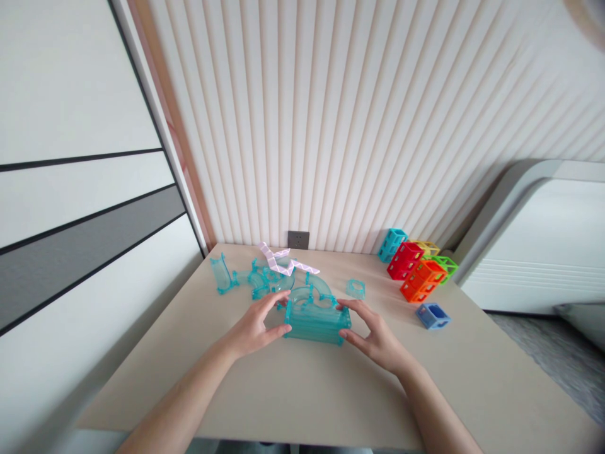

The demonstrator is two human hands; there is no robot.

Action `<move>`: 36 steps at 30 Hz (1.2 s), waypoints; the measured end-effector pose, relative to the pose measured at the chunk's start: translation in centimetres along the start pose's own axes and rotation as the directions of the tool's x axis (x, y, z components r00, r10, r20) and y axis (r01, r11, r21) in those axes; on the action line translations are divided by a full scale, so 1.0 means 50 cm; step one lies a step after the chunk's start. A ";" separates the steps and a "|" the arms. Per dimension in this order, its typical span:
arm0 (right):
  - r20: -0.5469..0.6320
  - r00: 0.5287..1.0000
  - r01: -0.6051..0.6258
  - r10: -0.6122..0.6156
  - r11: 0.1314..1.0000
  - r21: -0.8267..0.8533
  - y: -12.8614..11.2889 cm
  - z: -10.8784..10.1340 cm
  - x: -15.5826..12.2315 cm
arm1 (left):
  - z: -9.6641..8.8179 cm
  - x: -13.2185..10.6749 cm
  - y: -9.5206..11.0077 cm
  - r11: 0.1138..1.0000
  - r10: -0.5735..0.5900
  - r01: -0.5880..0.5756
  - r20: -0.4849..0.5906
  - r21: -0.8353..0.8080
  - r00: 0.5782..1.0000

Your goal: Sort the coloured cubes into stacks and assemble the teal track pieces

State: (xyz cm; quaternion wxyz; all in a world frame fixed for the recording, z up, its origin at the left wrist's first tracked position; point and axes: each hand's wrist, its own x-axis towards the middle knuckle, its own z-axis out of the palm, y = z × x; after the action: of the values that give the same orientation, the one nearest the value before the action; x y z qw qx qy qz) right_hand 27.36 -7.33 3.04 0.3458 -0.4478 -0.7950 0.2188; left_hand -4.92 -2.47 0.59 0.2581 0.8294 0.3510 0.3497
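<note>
A stack of translucent teal plastic track pieces point(316, 326) rests on the table in front of me. My left hand point(259, 323) holds its left end, the thumb at the front corner and the fingers at the back. At the right end, my right hand point(373, 334) grips in the same way with thumb and fingertips. Just behind the stack lie a curved teal track piece point(317, 285) and more loose teal pieces point(258, 280). A white and lilac zigzag strip point(278, 263) lies over some of them.
Coloured square-frame blocks stand at the right: a red stack point(404, 261), an orange stack point(422, 282), a teal stack point(392, 244) and a blue block point(432, 316). A small teal ring-like piece point(356, 289) sits nearby. The table point(302, 394) meets a ribbed wall with a socket point(298, 239).
</note>
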 end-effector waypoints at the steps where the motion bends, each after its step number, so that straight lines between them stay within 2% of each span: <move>1: -0.003 1.000 -0.002 0.002 1.000 0.000 0.001 0.001 0.001 | 0.000 0.000 0.001 1.000 -0.001 0.001 0.000 -0.001 1.000; 18: 0.006 1.000 -0.015 0.015 0.999 -0.037 0.023 0.005 -0.003 | 0.001 -0.001 -0.003 1.000 0.001 -0.001 0.000 0.027 1.000; 36: 0.004 1.000 -0.015 0.015 0.999 -0.050 0.019 0.002 -0.007 | -0.005 -0.002 -0.006 1.000 -0.014 0.014 0.012 0.009 1.000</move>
State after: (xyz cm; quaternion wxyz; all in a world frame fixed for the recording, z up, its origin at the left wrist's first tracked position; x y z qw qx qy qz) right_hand 27.94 -7.18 2.23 0.3310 -0.4618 -0.7976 0.2026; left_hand -5.26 -2.32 0.51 0.2589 0.8301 0.3570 0.3413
